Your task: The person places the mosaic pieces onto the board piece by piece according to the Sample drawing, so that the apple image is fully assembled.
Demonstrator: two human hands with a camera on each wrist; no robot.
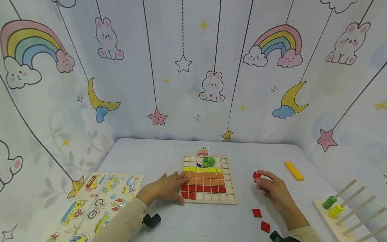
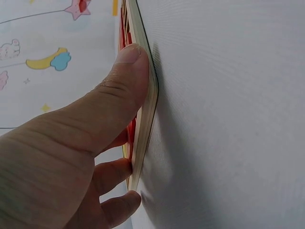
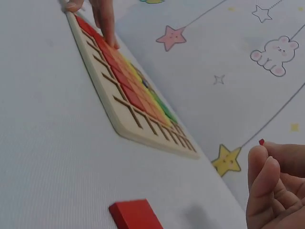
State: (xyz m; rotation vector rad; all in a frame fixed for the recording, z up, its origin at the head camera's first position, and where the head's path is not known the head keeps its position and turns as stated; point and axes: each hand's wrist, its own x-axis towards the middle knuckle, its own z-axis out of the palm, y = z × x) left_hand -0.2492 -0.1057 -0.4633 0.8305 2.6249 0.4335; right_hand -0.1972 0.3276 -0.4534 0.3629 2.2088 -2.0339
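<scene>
A wooden grid board (image 1: 231, 199) lies mid-table, filled with green, yellow, orange and red tiles. Its bottom row holds red tiles (image 1: 191, 195) at the left end, with bare squares to their right. My left hand (image 1: 165, 189) rests at the board's left side, fingers stretched over the edge; in the left wrist view the thumb (image 2: 128, 71) presses near the corner. Right of the board, my right hand (image 1: 273, 191) pinches a small red tile (image 1: 256, 175) between thumb and forefinger, raised over the table. Two loose red tiles (image 1: 256, 212) lie below that hand.
A small picture card (image 1: 203, 151) is behind the board. At the right are a yellow-orange bar (image 1: 294, 171) and a pegged bead rack (image 1: 321, 210). A vehicle picture puzzle (image 1: 84, 200) lies at the left, partly under the left sleeve.
</scene>
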